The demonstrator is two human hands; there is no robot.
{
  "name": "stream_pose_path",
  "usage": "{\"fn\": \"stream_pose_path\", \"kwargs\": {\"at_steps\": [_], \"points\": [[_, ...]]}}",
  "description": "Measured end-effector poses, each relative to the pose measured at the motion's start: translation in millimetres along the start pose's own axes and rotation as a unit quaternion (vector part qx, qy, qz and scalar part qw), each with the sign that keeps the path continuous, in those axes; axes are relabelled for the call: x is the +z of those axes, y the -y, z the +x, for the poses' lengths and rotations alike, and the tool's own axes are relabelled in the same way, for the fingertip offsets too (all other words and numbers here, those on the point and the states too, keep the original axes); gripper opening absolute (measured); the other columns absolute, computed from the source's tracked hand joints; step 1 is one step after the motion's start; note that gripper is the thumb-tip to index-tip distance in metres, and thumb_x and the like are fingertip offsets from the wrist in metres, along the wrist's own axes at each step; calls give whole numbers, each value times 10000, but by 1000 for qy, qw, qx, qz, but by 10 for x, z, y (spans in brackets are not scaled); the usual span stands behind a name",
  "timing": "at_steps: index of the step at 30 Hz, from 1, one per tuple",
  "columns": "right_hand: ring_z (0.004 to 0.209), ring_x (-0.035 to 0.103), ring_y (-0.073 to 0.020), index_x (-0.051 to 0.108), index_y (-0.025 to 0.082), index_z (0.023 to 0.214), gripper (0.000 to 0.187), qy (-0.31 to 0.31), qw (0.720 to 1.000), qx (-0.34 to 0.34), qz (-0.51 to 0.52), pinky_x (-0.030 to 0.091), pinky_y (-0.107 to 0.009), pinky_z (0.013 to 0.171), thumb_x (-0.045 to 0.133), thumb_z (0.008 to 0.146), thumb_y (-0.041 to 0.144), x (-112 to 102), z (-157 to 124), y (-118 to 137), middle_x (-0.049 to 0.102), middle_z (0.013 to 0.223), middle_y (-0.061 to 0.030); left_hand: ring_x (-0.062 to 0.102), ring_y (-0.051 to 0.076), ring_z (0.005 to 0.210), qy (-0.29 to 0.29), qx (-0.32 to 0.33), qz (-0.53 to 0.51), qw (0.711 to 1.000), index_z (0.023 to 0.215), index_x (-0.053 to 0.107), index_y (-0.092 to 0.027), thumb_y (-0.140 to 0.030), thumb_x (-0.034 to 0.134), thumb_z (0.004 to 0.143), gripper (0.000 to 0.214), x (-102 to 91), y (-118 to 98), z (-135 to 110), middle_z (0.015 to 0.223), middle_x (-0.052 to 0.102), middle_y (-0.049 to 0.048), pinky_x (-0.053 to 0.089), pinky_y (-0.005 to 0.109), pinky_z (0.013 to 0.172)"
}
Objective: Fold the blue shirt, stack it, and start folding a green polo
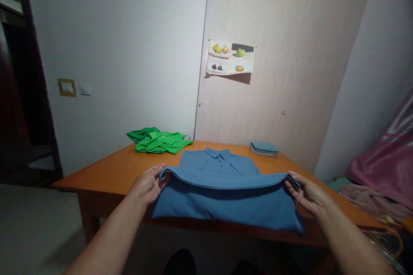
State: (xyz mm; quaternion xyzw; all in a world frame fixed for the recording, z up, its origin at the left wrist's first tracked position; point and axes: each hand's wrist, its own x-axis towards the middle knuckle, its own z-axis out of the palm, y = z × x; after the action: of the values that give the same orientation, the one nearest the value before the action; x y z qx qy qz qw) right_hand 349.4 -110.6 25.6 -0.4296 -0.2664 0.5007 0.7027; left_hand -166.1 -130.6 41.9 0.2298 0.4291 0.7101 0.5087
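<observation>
A blue collared shirt lies on the wooden table, its collar and buttons facing up at the far end. Its near part is lifted into a raised fold that runs between my hands, and the lower part hangs over the table's front edge. My left hand grips the fold at its left end, thumb on top. At the right end, my right hand pinches the same fold. Parts of the fingers on both hands are hidden under the cloth.
A rumpled heap of green clothes lies at the back left of the orange-brown table. Folded cloths are stacked at the back right. Behind the table is a wall with a fruit picture sheet. Pink fabric is piled at the right.
</observation>
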Motion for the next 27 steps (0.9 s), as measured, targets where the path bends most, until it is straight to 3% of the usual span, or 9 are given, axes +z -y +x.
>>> {"fn": "stream_pose_path", "kwargs": {"at_steps": [3,8,12,15,18,22,24,27], "points": [[796,736,-139,619,148,955,208,-1,998,54,-11,633,-205,731,561,837,-13,44,218,-147,724,908,-66,708,113,756,-6,-62,17,998,971,589,-143,-11,489,888,185,107,129,219,932,693,75,588,252,782],[808,742,-167,579,104,962,206,-31,990,117,-73,634,-208,744,527,824,-39,18,452,-469,708,907,-127,717,130,842,-17,-90,79,993,1066,552,-134,64,511,791,341,129,327,421,1028,687,109,568,288,886],[782,741,-163,581,95,982,276,-38,985,132,-99,632,-183,734,554,774,-84,-51,549,-523,709,901,-120,705,134,764,6,-93,140,986,967,568,-146,27,602,753,277,87,295,519,891,700,74,585,259,776],[727,736,-167,580,117,935,240,-38,980,140,-132,640,-189,669,616,774,-57,-93,584,-462,712,837,-102,645,128,606,37,-101,195,975,806,592,-144,-50,697,712,169,53,239,624,707,663,30,536,217,591],[612,706,-151,563,152,838,191,-18,969,129,-211,631,-204,577,662,795,-6,-105,583,-404,700,736,-66,490,102,462,71,-25,349,934,699,599,-158,-212,761,672,172,9,242,772,562,578,-28,353,200,435],[479,638,-124,513,179,707,243,-5,950,104,-295,564,-180,457,689,822,57,-79,563,-362,654,601,-36,471,132,523,83,153,552,815,608,571,-194,-369,697,658,221,-42,311,946,532,531,-41,277,232,486],[485,647,-133,513,180,700,249,-5,949,98,-300,548,-179,440,703,817,69,-58,567,-333,666,610,-49,490,148,574,77,200,561,800,594,541,-207,-401,653,676,239,-37,337,979,556,533,-33,295,239,522],[499,657,-132,541,172,756,186,-12,957,82,-279,559,-184,456,675,844,77,-12,606,-250,685,645,-58,493,157,607,53,253,517,816,648,515,-220,-452,560,746,256,21,328,970,603,528,-30,323,239,544]]}}
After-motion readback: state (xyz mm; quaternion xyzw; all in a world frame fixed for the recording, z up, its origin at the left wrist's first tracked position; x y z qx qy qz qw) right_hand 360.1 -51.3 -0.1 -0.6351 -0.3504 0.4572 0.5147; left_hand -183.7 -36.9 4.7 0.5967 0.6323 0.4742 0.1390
